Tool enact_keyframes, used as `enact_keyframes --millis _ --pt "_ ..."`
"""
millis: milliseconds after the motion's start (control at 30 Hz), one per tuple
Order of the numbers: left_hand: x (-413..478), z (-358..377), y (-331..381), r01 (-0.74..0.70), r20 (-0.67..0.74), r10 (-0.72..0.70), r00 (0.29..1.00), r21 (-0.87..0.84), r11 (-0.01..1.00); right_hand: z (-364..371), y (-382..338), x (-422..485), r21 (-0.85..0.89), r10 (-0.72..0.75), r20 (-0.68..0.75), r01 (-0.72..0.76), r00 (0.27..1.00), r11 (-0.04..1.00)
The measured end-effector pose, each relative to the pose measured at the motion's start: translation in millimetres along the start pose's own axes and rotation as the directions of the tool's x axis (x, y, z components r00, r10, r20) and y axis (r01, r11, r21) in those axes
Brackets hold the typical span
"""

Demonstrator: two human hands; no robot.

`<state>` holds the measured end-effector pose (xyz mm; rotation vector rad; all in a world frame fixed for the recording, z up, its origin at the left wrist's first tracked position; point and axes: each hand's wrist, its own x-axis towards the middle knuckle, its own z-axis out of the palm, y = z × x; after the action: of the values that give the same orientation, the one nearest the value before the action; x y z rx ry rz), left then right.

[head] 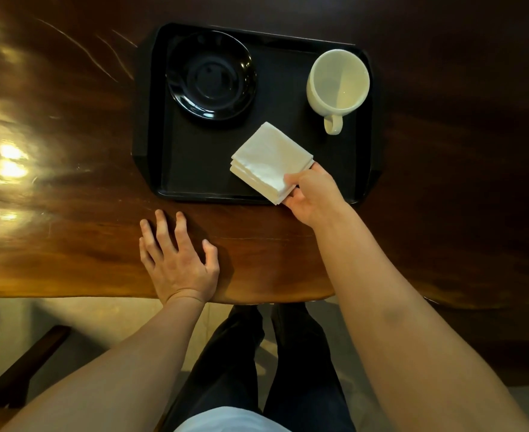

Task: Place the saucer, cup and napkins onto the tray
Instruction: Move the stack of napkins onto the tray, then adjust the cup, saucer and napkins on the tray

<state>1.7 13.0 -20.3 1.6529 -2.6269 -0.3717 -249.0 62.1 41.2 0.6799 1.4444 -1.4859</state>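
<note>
A black tray (194, 163) lies on the dark wooden table. In its far left corner sits a black saucer (212, 75). A white cup (338, 81) stands upright in the far right corner, its handle pointing toward me. A stack of white napkins (268, 160) hangs over the tray's near right part, pinched at its near corner by my right hand (313, 194). Whether the stack touches the tray floor I cannot tell. My left hand (177, 260) rests flat on the table in front of the tray, fingers spread, holding nothing.
The glossy wooden table (70, 188) reflects lamps at the left. Its near edge runs just past my left wrist. Below it are my legs in dark trousers and a dark wooden chair part (23, 366) at the lower left.
</note>
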Motion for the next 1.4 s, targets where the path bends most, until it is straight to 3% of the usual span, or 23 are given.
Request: enact_keyframes --millis 233,433,767,1000,1200,1400 --pt "0.0 3.3 -2.3 -0.005 -0.011 0.005 1.0 0.014 1.0 4.3 -9.1 -1.4 -0.353 -0.202 -0.043 0.174 0.979 0.919" --pt "0.1 2.0 0.0 0.006 0.0 -0.006 1.0 0.016 1.0 -23.6 -14.8 -5.1 -0.47 -0.238 -0.092 0.169 0.967 0.866" --pt "-3.2 -1.9 7.4 0.039 0.021 -0.04 0.999 0.038 0.999 -46.8 -53.8 -1.4 -0.487 -0.286 -0.022 0.24 0.958 0.84" --pt "-17.6 8.2 65.9 0.228 0.028 -0.23 0.973 0.07 0.971 -46.0 -76.1 11.1 -0.465 -0.263 0.038 0.25 0.964 0.849" --pt "-23.9 21.0 93.4 0.187 0.03 -0.191 0.981 0.094 0.978 -33.5 -80.7 18.6 -0.384 -0.23 0.082 0.244 0.97 0.891" --pt "-22.9 28.9 90.2 0.207 -0.02 -0.207 0.978 0.068 0.976 -31.4 -80.8 30.4 -0.443 -0.264 0.036 0.252 0.964 0.86"
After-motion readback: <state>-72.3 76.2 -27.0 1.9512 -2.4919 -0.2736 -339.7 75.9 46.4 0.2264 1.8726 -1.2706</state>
